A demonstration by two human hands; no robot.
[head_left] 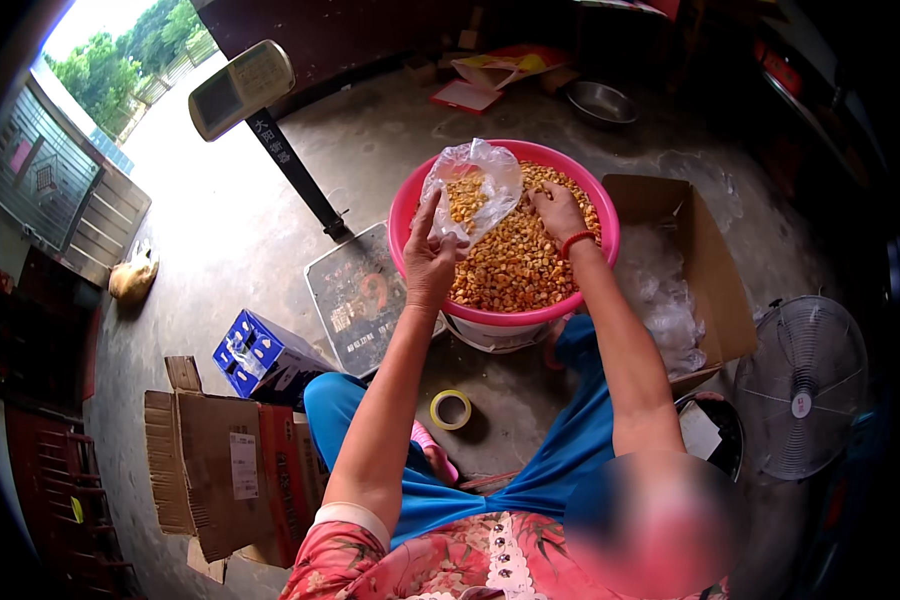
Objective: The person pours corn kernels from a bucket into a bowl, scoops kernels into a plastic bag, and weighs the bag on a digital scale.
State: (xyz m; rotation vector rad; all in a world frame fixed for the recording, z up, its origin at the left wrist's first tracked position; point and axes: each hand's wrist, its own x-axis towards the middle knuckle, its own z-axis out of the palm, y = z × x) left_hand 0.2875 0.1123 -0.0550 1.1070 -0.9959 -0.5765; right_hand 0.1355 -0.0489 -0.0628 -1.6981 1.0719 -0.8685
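A round pink basin full of dried yellow-orange corn kernels stands in front of me on a white base. A clear plastic bag with some kernels inside lies over its left part. My left hand is at the bag's near left side, gripping its edge with the index finger stretched upward. Wearing a red wrist band, my right hand reaches into the basin beside the bag. Its fingers curl down against the kernels; the fingertips are hidden, so I cannot make out what they hold.
A platform scale stands left of the basin, its display on a post. An open carton with clear bags and a fan are on the right. Tape, a blue box and a brown carton lie nearer me.
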